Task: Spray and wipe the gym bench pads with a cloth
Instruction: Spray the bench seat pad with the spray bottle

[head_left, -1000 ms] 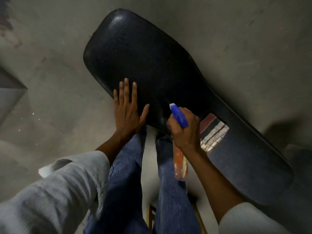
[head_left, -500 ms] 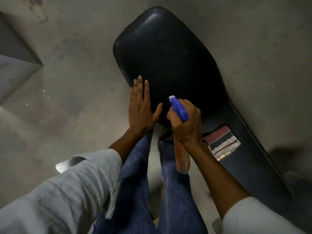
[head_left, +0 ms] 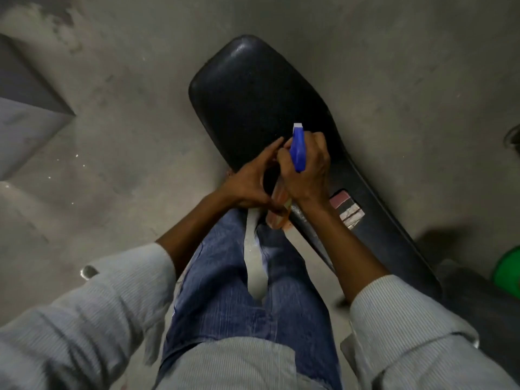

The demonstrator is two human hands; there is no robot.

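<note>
- A black padded counter [head_left: 253, 99] stands on the grey concrete floor [head_left: 126, 136].
- A striped folded cloth [head_left: 347, 208] lies on the counter, toward its near end.

The left hand [head_left: 247, 184], earlier flat on the black bench pad [head_left: 253, 108], has lifted off and come against the spray bottle [head_left: 297, 149], at nine o'clock of the right hand [head_left: 308, 170], fingers reaching toward the blue nozzle.
</note>
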